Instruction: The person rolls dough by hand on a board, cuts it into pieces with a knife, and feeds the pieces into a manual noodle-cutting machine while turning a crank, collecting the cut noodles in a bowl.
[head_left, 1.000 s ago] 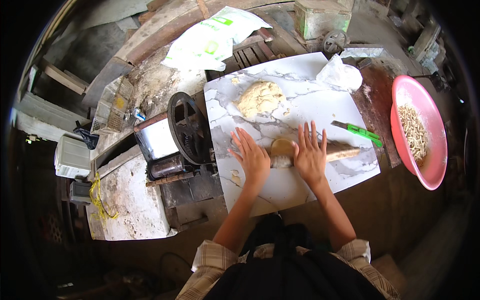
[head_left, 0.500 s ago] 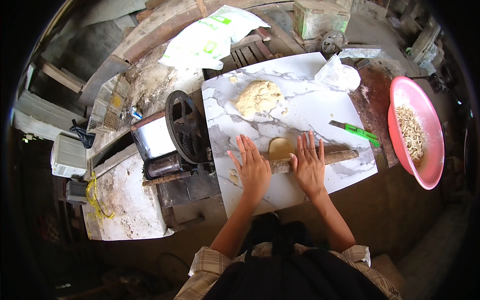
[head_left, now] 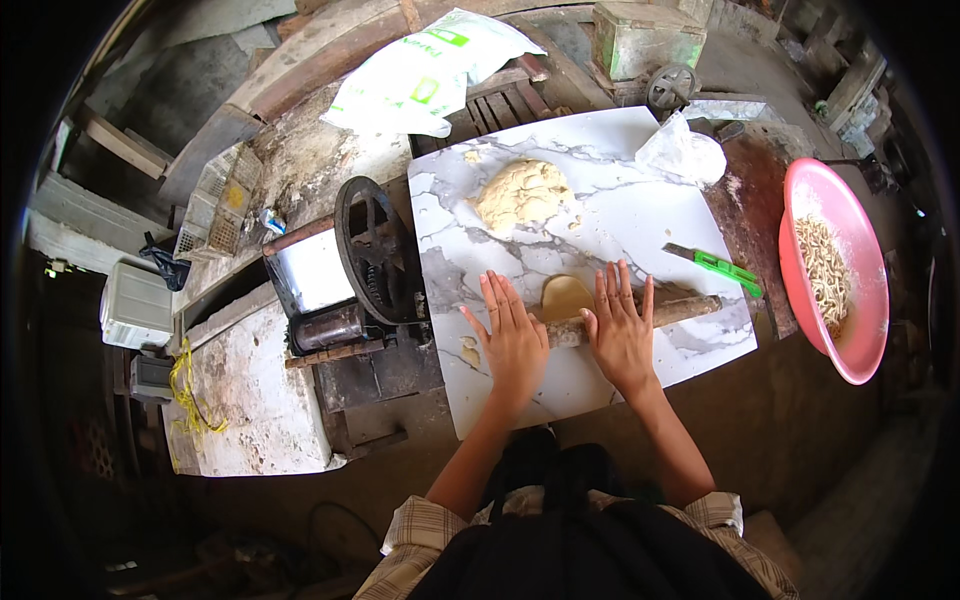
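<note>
Both palms lie on a wooden rolling pin (head_left: 685,311), across a white marble-patterned board (head_left: 600,170). My left hand (head_left: 515,340) rests flat over its left end, fingers stretched out. Further along the pin lies my right hand (head_left: 622,335), also flat with straight fingers. Between the hands, a small flat round of dough (head_left: 566,296) shows beyond the pin; its near part is hidden. A large pale lump of dough (head_left: 525,193) sits farther back on the board. To the right of my right hand is a green utility knife (head_left: 727,270) with its blade out.
A pink basin (head_left: 875,320) holding thin pale strips stands at the right. Left of the board is a hand-cranked roller machine (head_left: 375,250) with a big black wheel. Behind lie a white-and-green sack (head_left: 400,85) and a white plastic bag (head_left: 683,150). A plastic basket (head_left: 218,205) is at the far left.
The view has shifted slightly. Both hands remain flat on the rolling pin, with hardly any movement over the board.
</note>
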Available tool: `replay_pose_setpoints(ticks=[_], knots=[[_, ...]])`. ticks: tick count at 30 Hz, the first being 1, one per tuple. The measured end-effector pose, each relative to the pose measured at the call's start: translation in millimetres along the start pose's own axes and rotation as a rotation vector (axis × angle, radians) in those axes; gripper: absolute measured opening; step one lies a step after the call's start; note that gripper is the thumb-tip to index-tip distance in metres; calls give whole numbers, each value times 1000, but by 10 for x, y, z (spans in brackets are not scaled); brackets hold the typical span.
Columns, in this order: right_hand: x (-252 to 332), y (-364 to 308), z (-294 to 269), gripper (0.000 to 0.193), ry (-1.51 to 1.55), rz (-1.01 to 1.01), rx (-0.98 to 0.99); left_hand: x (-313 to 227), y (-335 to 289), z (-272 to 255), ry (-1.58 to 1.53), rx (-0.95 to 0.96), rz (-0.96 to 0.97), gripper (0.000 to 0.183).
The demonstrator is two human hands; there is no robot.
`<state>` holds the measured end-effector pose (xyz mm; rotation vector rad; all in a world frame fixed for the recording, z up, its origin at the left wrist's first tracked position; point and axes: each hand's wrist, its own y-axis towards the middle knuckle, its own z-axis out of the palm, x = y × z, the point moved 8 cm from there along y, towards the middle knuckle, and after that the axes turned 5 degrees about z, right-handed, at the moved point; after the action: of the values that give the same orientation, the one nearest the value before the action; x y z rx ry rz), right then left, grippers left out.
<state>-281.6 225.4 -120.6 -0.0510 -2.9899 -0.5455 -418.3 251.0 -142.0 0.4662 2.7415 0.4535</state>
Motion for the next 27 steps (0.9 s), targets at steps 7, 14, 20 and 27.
replay_pose_setpoints(ticks=[7,14,20,27], knots=[[-3,473,141,49,-7,-32,-38,187,366,158,-42,-11,-83,59],[49,-35,-36,49,20,-8,12,-16,-105,-81,-67,-18,3,64],[-70,487,250,48,18,11,10,189,474,183,-66,-13,-99,65],[23,53,86,53,36,-6,73,50,20,84,-126,-39,14,62]])
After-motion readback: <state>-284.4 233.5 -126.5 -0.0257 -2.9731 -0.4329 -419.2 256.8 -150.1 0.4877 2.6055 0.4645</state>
